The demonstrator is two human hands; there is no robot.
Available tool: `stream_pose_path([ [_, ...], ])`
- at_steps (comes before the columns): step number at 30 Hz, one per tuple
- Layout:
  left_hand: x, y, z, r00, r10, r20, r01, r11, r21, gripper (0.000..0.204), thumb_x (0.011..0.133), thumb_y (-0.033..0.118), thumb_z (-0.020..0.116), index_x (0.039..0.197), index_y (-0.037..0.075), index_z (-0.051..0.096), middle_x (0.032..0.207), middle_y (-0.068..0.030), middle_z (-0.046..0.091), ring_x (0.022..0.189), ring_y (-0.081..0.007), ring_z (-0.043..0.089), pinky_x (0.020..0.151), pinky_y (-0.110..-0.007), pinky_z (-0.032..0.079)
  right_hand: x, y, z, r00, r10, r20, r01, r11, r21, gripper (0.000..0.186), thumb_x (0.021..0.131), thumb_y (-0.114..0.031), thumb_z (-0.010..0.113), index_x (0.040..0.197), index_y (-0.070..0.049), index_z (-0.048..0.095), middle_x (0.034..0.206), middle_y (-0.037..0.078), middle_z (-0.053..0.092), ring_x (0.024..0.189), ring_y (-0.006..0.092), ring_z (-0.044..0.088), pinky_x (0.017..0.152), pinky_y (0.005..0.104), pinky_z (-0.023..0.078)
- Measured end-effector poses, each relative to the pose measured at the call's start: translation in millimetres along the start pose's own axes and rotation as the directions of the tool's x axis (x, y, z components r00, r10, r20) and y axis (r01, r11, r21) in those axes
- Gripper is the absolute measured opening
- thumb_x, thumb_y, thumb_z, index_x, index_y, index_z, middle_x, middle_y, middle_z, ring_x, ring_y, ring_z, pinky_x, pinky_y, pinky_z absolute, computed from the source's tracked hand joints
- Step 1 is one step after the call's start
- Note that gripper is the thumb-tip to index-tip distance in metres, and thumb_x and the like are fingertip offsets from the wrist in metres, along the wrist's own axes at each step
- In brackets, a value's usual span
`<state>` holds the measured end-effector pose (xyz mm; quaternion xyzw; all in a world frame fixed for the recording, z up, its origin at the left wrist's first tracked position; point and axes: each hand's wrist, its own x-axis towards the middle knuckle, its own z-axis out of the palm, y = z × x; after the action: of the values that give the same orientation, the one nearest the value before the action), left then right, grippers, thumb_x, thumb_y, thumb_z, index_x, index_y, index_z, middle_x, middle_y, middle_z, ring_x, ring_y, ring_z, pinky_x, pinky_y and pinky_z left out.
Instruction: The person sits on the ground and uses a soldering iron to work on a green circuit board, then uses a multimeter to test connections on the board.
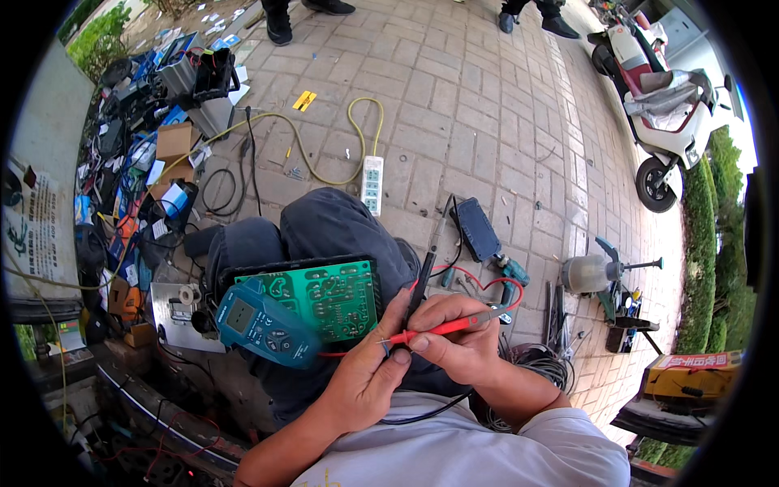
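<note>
My left hand (369,377) is closed round a black test probe (423,280), which slants upward past my fingertips. A red test probe (454,326) is gripped in my right hand (462,345); it lies across the black one, its thin metal tip beside my left thumb. On my lap rests a green circuit board (329,299) in a dark frame, solder side up. A teal multimeter (264,325) overlaps the board's lower left part; its display is too small to read. The red lead (487,280) loops out to the right of my hands.
A white power strip (372,185) on a yellow cord lies on the paving beyond my knees. Near my right side are a cordless drill (510,272) and a spray bottle (588,273). Electronic scrap (130,162) heaps up at left. A scooter (661,122) stands far right.
</note>
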<state>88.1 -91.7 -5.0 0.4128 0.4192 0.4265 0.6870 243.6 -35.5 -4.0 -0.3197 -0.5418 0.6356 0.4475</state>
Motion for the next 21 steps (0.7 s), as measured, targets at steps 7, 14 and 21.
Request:
stream_pose_path([
  [7, -0.1, -5.6, -3.1, 0.999, 0.010, 0.046, -0.010, 1.000, -0.010, 0.058, 0.095, 0.012, 0.040, 0.145, 0.006, 0.012, 0.076, 0.0030, 0.042, 0.056, -0.0033, 0.031, 0.050, -0.018, 0.028, 2.7, -1.1, -0.3, 1.000, -0.002, 0.014, 0.002, 1.000, 0.013, 0.012, 0.079, 0.001, 0.067, 0.088, 0.004, 0.060, 0.084, 0.013, 0.063, 0.073, 0.0142, 0.060, 0.062, 0.0252, 0.048],
  [14, 2.5, 3.9, -1.4, 0.999, -0.041, -0.009, 0.041, 0.999, -0.015, 0.052, 0.094, 0.011, 0.041, 0.141, -0.003, 0.024, 0.121, -0.0139, 0.049, 0.095, -0.0171, 0.052, 0.082, -0.026, 0.040, 5.3, -0.2, -1.7, 1.000, 0.014, 0.002, -0.014, 1.000, 0.003, 0.012, 0.078, -0.001, 0.067, 0.087, 0.002, 0.060, 0.082, 0.014, 0.063, 0.071, 0.0155, 0.059, 0.061, 0.0269, 0.048],
  [21, 12.6, 20.7, -0.5, 0.982, -0.128, -0.139, 0.051, 0.886, -0.461, 0.053, 0.093, 0.007, 0.034, 0.144, 0.013, 0.023, 0.087, -0.0027, 0.048, 0.055, -0.0049, 0.038, 0.044, -0.018, 0.029, -13.0, -11.0, -19.8, 0.868, -0.319, 0.382, 0.371, 0.926, -0.069, 0.013, 0.085, -0.006, 0.058, 0.097, -0.002, 0.061, 0.095, 0.017, 0.063, 0.073, 0.0200, 0.061, 0.059, 0.0304, 0.048],
])
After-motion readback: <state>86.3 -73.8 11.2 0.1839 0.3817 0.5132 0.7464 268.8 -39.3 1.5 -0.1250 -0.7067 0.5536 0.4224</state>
